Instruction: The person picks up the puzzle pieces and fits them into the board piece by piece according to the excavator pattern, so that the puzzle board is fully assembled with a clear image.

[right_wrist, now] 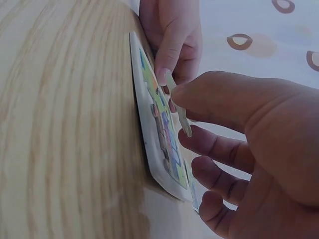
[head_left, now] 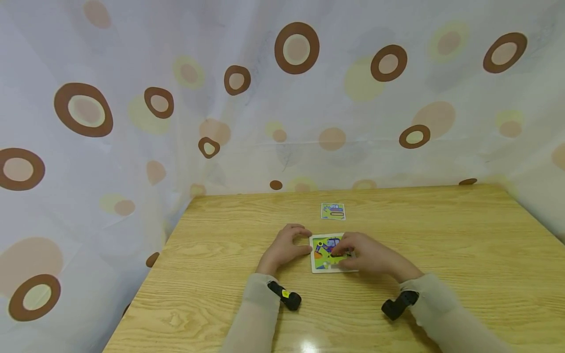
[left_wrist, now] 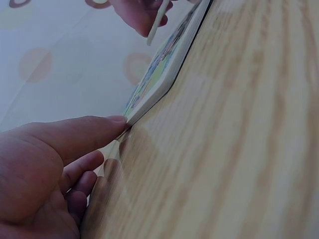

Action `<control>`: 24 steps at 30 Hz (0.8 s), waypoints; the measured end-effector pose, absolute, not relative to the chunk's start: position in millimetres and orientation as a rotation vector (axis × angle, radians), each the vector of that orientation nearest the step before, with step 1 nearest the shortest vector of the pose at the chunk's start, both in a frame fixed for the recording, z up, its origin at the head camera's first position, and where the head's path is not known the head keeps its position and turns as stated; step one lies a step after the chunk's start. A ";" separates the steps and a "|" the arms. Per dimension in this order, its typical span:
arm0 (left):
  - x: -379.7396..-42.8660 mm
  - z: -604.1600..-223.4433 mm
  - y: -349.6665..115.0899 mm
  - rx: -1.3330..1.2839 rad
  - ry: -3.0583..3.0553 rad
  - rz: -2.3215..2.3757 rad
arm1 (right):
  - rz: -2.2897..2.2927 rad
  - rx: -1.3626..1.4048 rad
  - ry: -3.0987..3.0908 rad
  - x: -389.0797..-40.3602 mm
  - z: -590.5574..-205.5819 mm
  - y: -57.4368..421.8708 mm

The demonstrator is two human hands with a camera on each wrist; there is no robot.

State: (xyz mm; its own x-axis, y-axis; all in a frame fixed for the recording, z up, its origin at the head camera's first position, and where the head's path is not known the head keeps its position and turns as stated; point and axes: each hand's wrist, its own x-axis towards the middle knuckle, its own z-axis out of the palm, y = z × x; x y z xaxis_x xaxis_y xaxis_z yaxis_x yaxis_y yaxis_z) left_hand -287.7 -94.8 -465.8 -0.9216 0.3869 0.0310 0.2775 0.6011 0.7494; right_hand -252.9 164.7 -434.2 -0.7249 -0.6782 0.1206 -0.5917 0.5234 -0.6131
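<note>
A puzzle board (head_left: pixel 324 271) with a white rim and a colourful excavator picture lies flat on the table. At its left edge, my left hand (head_left: pixel 284 249) touches the rim with the thumb, the other fingers loosely bent. My right hand (head_left: pixel 368 254) is over the board's right part. Between its thumb and index finger it pinches a thin, pale puzzle piece (right_wrist: pixel 182 112), seen almost edge-on and tilted just above the board. The printed face of that piece cannot be made out. In the head view the right fingers hide part of the picture.
A small square card (head_left: pixel 326 215) with a similar excavator picture lies on the wooden table (head_left: pixel 212 245) behind the board. White cloth (head_left: pixel 256 44) with brown and peach circles hangs at the back and sides. Each wrist wears a black camera (head_left: pixel 291 300).
</note>
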 end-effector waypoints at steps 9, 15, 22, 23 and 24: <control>-289.1 -467.4 -94.8 0.564 2.691 1.228 | -0.963 -1.060 2.582 -255.7 -440.0 159.6; -289.9 -468.5 -94.5 0.559 2.694 1.222 | -0.939 -1.068 2.596 -256.6 -443.5 157.9; -289.1 -468.0 -93.8 0.537 2.687 1.235 | -0.915 -1.047 2.621 -255.6 -444.8 155.2; -289.1 -467.9 -93.8 0.536 2.687 1.237 | -0.916 -1.047 2.622 -255.3 -444.5 154.8; -289.1 -467.9 -93.8 0.535 2.686 1.240 | -0.917 -1.045 2.625 -255.1 -444.2 154.6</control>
State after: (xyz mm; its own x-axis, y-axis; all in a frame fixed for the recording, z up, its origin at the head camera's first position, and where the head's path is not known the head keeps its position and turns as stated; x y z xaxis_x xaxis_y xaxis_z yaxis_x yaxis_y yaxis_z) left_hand -289.1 -93.8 -467.9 -0.9279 0.3721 0.0256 0.2609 0.5985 0.7575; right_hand -255.1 154.6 -444.2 -0.7397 -0.6698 0.0649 -0.5644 0.5651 -0.6018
